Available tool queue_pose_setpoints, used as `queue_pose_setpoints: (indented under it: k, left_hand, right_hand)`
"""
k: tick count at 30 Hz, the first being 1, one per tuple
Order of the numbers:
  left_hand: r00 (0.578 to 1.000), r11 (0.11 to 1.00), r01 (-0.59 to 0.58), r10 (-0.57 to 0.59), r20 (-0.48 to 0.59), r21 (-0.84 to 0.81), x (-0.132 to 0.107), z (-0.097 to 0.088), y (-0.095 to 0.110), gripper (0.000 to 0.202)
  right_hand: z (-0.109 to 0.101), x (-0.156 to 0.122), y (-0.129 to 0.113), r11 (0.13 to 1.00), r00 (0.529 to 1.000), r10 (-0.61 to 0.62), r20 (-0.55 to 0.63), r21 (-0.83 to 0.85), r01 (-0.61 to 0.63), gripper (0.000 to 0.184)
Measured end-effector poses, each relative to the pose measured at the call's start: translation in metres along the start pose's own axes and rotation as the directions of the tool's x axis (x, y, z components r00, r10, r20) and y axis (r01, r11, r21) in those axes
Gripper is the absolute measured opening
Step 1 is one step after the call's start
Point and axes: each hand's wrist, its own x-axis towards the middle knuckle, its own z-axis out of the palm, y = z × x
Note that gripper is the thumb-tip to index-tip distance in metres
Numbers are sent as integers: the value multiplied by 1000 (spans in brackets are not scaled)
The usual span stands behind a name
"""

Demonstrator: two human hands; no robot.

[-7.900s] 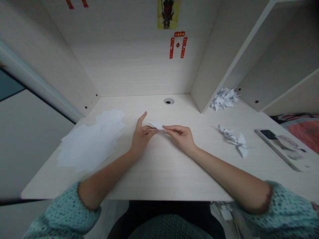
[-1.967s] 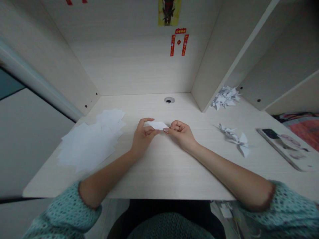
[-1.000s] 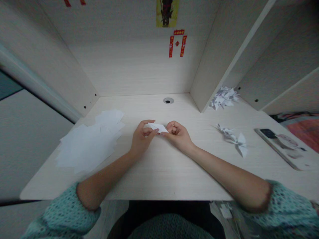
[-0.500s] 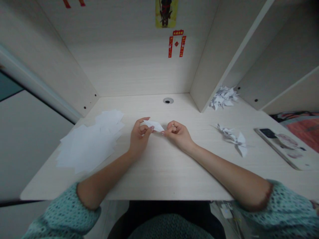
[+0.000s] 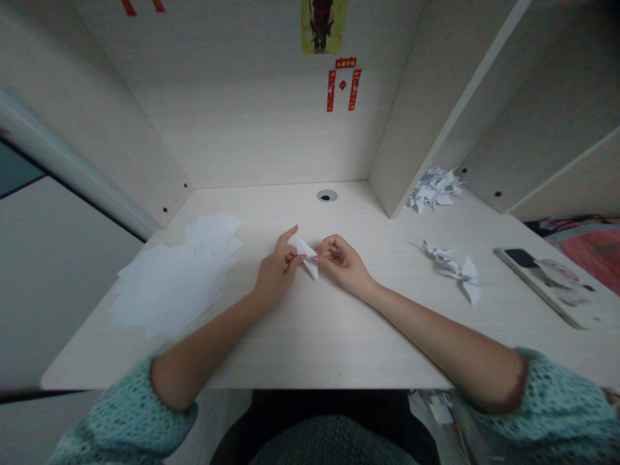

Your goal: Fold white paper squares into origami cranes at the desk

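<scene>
Between my two hands is a small folded white paper (image 5: pixel 307 250), its pointed ends sticking out toward the back and the front. My left hand (image 5: pixel 278 268) pinches its left side with thumb and fingers, the index finger raised. From the other side, my right hand (image 5: pixel 346 261) pinches the paper between thumb and curled fingers. Both hands are just above the middle of the desk (image 5: pixel 310 336). A spread of white paper sheets (image 5: pixel 177 278) lies left of my left hand. Several folded paper pieces (image 5: pixel 453 268) lie to the right of my right hand.
A larger heap of folded paper (image 5: pixel 434 189) sits at the back right behind the upright partition (image 5: pixel 426 110). A phone (image 5: pixel 552 287) lies at the right. There is a round cable hole (image 5: pixel 327 196) near the back panel. Reddish cloth (image 5: pixel 591 255) is at the far right.
The folded paper has turned from lying nearly sideways to pointing front to back. My left hand has shifted its grip and its index finger has lifted.
</scene>
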Motion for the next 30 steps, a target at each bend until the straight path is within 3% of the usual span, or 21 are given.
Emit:
queue_pose_setpoints:
  k: [4, 7, 9, 15, 21, 26, 30]
  left_hand:
    - [995, 992, -71, 63, 79, 108, -4, -1, 9, 51]
    - [996, 998, -53, 51, 66, 23, -3, -1, 9, 50]
    - [999, 999, -27, 28, 40, -37, -2, -1, 8, 49]
    - [999, 981, -8, 14, 29, -191, -2, -2, 11, 42]
    - [996, 959, -11, -14, -88, -284, -1, -2, 12, 26]
    - [993, 941, 57, -87, -76, -333, 0, -3, 11, 24]
    - [994, 909, 70, -99, -50, -410, 0, -1, 8, 22]
  right_hand:
    - [0, -1, -2, 998, 999, -10, 42, -64, 12, 23]
    - [-1, -2, -3, 998, 997, 9, 74, -66, -4, 16]
    - [-1, -1, -3, 997, 999, 1, 36, -81, 2, 16]
    - [-2, 1, -4, 998, 993, -14, -120, -66, 6, 35]
    - [0, -1, -7, 1000, 997, 23, -76, 22, -22, 42]
    - [1, -3, -10, 996, 996, 71, -49, 56, -69, 43]
    - [0, -4, -11, 992, 996, 92, -20, 87, -89, 33]
